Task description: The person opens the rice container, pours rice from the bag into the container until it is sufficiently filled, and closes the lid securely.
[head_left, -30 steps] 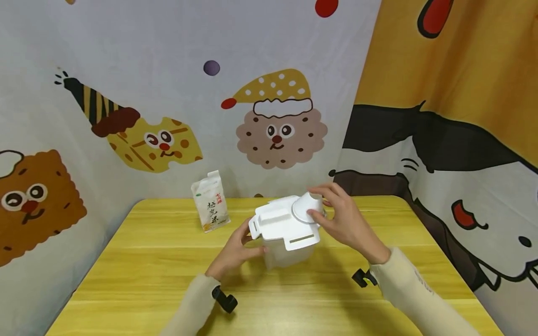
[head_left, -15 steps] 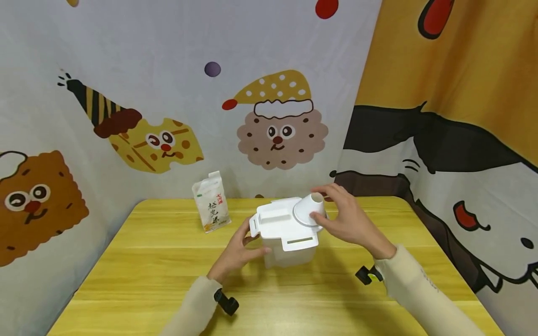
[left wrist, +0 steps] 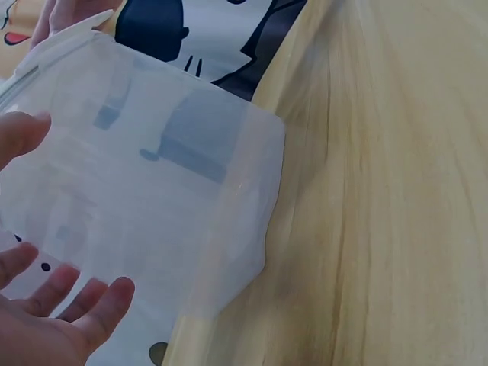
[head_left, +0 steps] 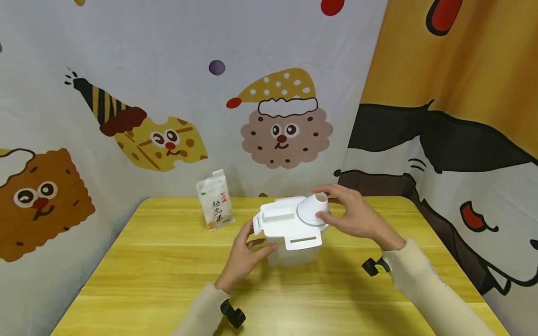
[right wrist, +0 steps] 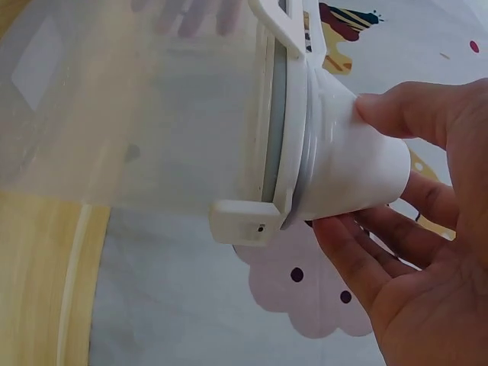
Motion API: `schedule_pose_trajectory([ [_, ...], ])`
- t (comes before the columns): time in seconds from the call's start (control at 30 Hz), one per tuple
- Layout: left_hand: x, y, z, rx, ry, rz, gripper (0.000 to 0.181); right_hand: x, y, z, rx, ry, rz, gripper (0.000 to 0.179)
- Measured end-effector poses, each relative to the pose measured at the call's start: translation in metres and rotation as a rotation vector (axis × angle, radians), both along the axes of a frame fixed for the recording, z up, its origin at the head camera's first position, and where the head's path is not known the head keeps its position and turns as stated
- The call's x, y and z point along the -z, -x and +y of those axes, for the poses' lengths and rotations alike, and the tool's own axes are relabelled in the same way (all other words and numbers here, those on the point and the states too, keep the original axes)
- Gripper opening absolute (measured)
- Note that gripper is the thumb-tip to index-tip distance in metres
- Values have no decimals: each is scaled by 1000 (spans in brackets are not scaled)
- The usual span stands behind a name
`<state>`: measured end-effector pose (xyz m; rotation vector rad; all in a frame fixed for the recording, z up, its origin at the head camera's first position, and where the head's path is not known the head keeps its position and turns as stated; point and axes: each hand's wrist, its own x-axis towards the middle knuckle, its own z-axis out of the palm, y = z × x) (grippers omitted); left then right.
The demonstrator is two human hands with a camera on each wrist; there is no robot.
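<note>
A translucent plastic storage container (head_left: 294,255) with a white lid (head_left: 290,228) stands on the table in the head view. My left hand (head_left: 245,252) holds its left end, thumb on the near side and fingers round the far side. In the left wrist view the thumb (left wrist: 27,136) overlaps the clear wall (left wrist: 152,175). On the lid's right part sits a white cone-shaped spout (head_left: 312,209), narrow end up and open. My right hand (head_left: 357,214) grips this cone between thumb and fingers; the right wrist view shows the thumb (right wrist: 404,110) pressed on its side.
A white paper rice bag (head_left: 215,200) with dark and red characters stands at the back left of the wooden table (head_left: 168,270). Behind the table hangs a cartoon-printed curtain (head_left: 168,56). Lid flaps (head_left: 303,241) stick out at the container's sides.
The whole scene has shifted slightly to the right in the head view. The cone's open end shows more clearly. Both hands keep their hold.
</note>
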<state>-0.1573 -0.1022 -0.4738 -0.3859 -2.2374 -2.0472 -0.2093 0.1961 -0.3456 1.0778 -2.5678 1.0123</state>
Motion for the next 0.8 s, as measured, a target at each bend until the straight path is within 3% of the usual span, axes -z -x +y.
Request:
schedule_pose_trajectory([
  [0.3, 0, 8, -5, 54, -16, -40, 70, -1, -8, -2, 47, -10, 36, 50],
  [0.47, 2, 16, -11, 117, -9, -52, 68, -1, -16, -7, 77, -21, 65, 50],
  [0.63, 5, 26, -19, 173, 36, -12, 72, -1, -27, -14, 107, -9, 95, 50],
  [0.8, 5, 33, -25, 235, 24, -38, 73, -1, -36, -21, 122, -11, 143, 47],
])
